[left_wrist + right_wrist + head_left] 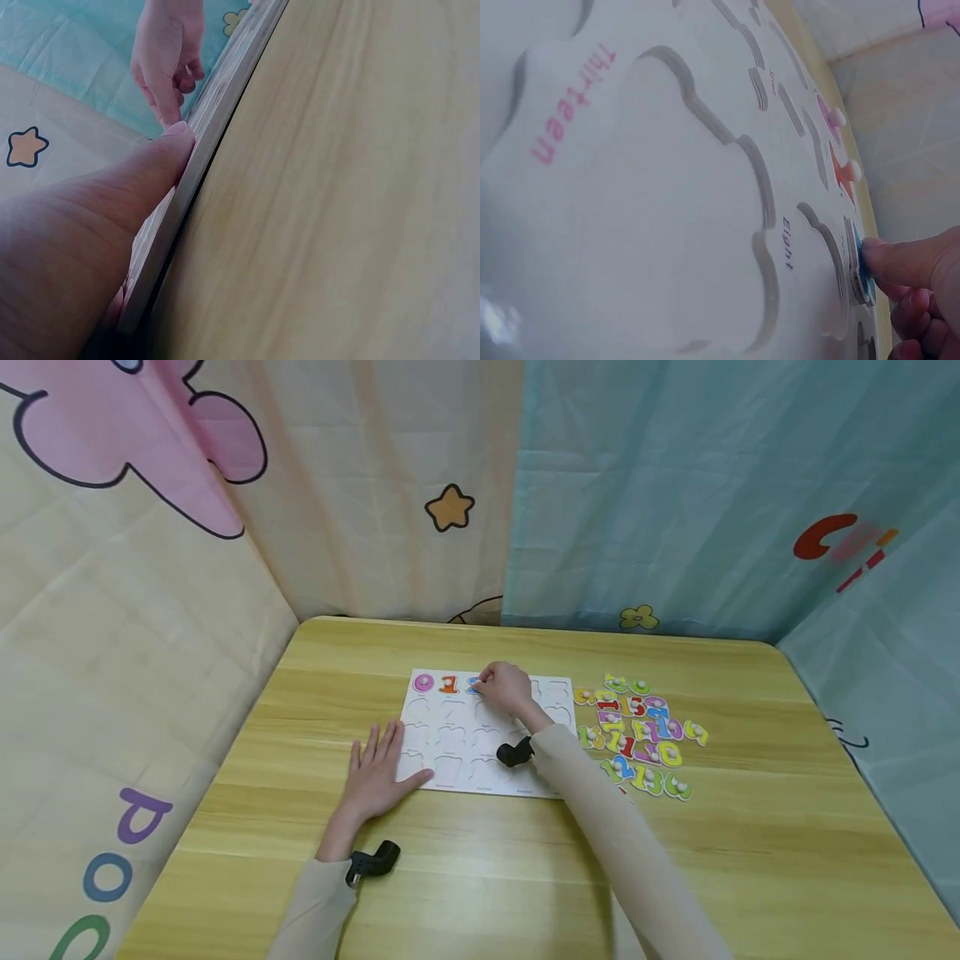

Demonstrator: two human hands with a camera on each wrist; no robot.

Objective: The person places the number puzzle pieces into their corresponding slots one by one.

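Note:
A white number puzzle board (452,739) with cut-out recesses lies on the table. A pink 0 piece (423,682) and an orange 1 piece (448,684) sit in its top row. Beside them my right hand (508,687) pinches a blue number 2 piece (865,271) between thumb and fingers, right at the third recess; the fingers partly cover it. My left hand (375,782) rests at the board's left side with its fingers spread straight, the thumb (176,146) lying over the board's near edge.
Several loose colourful number pieces (670,754) with small knobs are spread right of the board, some overlapping. The wooden table (480,860) extends around it. Printed curtains (660,510) hang behind the table and at both sides.

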